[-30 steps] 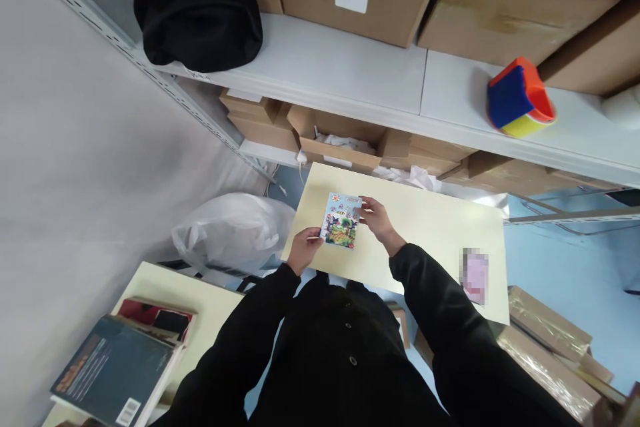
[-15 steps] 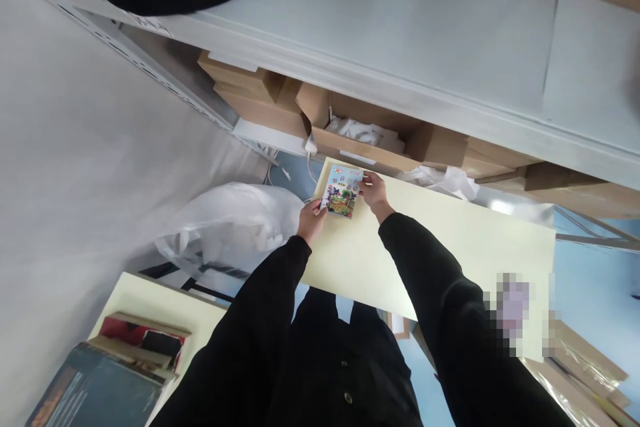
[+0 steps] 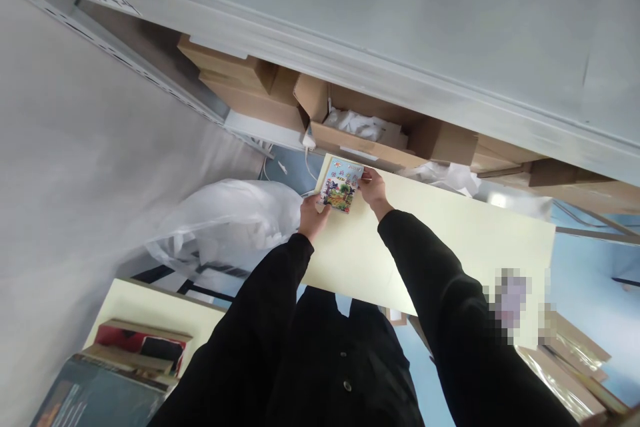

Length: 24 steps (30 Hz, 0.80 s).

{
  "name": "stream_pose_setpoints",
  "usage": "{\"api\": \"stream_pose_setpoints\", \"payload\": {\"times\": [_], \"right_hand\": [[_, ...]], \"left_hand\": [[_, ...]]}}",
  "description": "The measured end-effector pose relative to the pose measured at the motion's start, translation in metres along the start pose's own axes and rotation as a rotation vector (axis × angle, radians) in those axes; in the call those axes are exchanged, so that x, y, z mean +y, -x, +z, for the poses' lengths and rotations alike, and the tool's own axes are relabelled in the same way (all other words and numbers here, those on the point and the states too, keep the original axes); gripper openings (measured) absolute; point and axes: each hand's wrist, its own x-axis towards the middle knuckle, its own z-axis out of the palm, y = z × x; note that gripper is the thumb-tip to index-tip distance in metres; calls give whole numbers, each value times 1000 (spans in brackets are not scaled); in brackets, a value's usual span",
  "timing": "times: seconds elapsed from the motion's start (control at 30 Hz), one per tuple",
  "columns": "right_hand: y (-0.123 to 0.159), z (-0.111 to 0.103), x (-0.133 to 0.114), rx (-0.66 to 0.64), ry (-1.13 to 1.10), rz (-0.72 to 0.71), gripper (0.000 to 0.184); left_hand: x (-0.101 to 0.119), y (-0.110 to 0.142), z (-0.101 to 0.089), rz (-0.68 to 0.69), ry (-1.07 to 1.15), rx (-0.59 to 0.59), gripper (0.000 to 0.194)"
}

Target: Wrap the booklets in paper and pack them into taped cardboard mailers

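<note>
A small booklet (image 3: pixel 341 185) with a colourful picture cover, light blue at the top with trees and plants below, is held over the far left end of a pale yellow table (image 3: pixel 440 240). My left hand (image 3: pixel 313 217) grips its lower left edge, thumb on the cover. On the opposite side, my right hand (image 3: pixel 373 187) pinches the upper right edge. The fingers behind the booklet are hidden. Whether its underside touches the tabletop I cannot tell.
Behind the table, an open cardboard box (image 3: pixel 370 143) holds crumpled white paper under a grey shelf (image 3: pixel 400 20). A translucent plastic bag (image 3: pixel 230 220) stands to the left. Large books (image 3: pixel 110 387) lie on another table at lower left. Flat cardboard (image 3: pixel 565 380) is at lower right.
The booklet and both hands have shifted very slightly away from me. My left hand sits a little higher on the booklet's edge. The camera view has tilted slightly.
</note>
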Motion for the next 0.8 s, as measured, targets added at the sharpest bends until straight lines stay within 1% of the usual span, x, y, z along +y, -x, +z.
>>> {"api": "stream_pose_setpoints", "payload": {"times": [0.17,0.33,0.4,0.53,0.63,0.7,0.73,0.8], "right_hand": [[7,-3,1,33,128,-54,40],[14,-7,10,80,166,-77,49],[17,-9,12,52,191,-89,52],[21,-8,8,-69,216,-113,47],[31,-11,-4,-61,174,-103,53],[48,-24,-18,-36,108,-146,58],[60,-37,-27,-39,73,-194,58],[90,-73,-48,-106,23,-346,50]], "left_hand": [[-2,0,2,41,-88,-32,42],[-4,1,6,84,-147,-44,47],[-3,2,8,76,-162,-44,49],[0,2,10,65,-194,-41,50],[6,6,8,58,-238,-20,51],[16,11,6,91,-269,9,52],[25,14,6,131,-275,16,51],[50,21,8,237,-252,-20,47]]}}
